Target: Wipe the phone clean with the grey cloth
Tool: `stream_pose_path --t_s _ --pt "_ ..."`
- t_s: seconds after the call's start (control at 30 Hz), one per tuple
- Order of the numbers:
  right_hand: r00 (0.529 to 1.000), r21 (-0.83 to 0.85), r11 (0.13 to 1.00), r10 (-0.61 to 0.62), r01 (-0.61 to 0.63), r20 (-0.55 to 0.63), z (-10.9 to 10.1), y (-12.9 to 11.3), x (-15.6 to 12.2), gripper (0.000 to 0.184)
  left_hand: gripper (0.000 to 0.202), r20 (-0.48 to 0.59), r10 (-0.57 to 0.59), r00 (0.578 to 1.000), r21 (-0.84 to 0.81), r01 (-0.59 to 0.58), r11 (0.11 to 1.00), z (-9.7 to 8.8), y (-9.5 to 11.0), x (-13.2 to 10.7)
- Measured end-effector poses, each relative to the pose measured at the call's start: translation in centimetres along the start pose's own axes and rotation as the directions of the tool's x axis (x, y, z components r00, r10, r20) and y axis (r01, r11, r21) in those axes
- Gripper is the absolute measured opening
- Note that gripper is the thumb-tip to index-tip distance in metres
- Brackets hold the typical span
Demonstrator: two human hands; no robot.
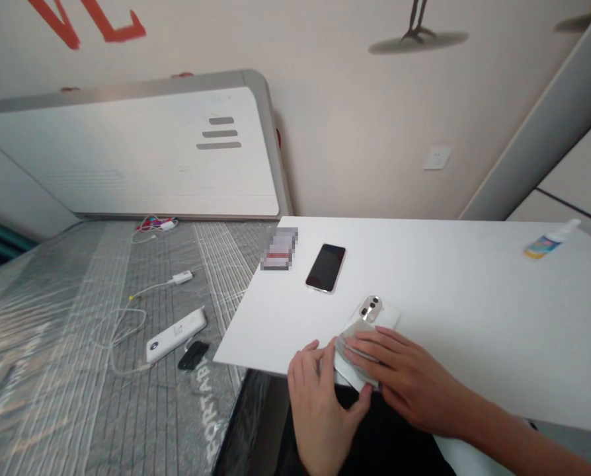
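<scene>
A white phone (373, 307) lies back up near the table's front edge, its camera lenses at the far end. My left hand (320, 410) holds it at the near end, with the fingers on its left edge and the thumb at its lower corner. A folded grey cloth (355, 337) covers the middle of the phone's back. My right hand (404, 373) presses this cloth down with its fingers held together. Farther off lies a second phone (326, 268) with a dark screen facing up.
The white table (474, 284) carries a blurred-out item (279, 248) at its left corner and a spray bottle (551, 239) lying at the right. On the plastic-covered bed (102, 264) are a white power bank (176, 334), a small black object (193, 356) and a white cable (114, 340).
</scene>
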State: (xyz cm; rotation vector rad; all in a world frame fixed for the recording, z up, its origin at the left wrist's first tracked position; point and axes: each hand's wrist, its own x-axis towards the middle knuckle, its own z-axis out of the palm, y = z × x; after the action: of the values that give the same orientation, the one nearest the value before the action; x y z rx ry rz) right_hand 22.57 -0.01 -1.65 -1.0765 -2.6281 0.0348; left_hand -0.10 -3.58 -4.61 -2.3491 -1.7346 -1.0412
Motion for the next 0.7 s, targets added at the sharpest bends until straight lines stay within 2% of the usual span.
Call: stream_pose_path --t_s 0.13,0.17,0.27,0.3,0.4,0.53,0.63,0.7 --pt "0.989 -0.093 0.986 0.134 -0.14 -0.07 -0.03 -0.09 -0.09 0.065 0.062 0.007 0.013 1.0 0.006 -0.013 1.0 -0.03 -0.13 0.05" --pt "0.991 -0.093 0.987 0.124 -0.129 -0.055 -0.02 -0.19 -0.07 0.065 0.062 0.0 0.012 1.0 0.004 -0.012 1.0 0.01 -0.22 0.04" --pt "0.999 -0.049 0.999 -0.017 0.019 0.051 -0.03 -0.63 -0.03 0.065 0.063 -0.037 0.014 0.999 -0.011 -0.015 1.0 0.16 -0.32 0.06" --pt "0.999 -0.056 0.998 -0.008 0.01 0.04 -0.04 -0.71 -0.04 0.063 0.063 -0.045 0.012 0.999 -0.012 -0.013 1.0 0.2 -0.3 0.07" --pt "0.987 -0.109 0.983 0.141 -0.149 -0.078 -0.06 -0.73 -0.18 0.056 0.063 -0.05 -0.003 0.999 -0.003 0.003 1.0 0.3 -0.24 0.09" --pt "0.998 -0.019 1.0 -0.013 0.014 0.062 -0.13 -0.63 -0.26 0.071 0.063 -0.038 0.005 0.999 -0.02 -0.005 1.0 0.38 -0.5 0.1" --pt "0.993 -0.083 0.99 0.116 -0.117 -0.016 -0.4 -0.23 -0.13 0.064 0.066 -0.034 0.002 0.999 -0.017 -0.003 1.0 0.42 -0.72 0.14" --pt "0.997 -0.068 0.995 0.069 -0.066 0.034 -0.62 -0.01 -0.15 0.069 0.064 -0.029 0.006 1.0 -0.019 -0.006 1.0 0.46 -0.76 0.17"
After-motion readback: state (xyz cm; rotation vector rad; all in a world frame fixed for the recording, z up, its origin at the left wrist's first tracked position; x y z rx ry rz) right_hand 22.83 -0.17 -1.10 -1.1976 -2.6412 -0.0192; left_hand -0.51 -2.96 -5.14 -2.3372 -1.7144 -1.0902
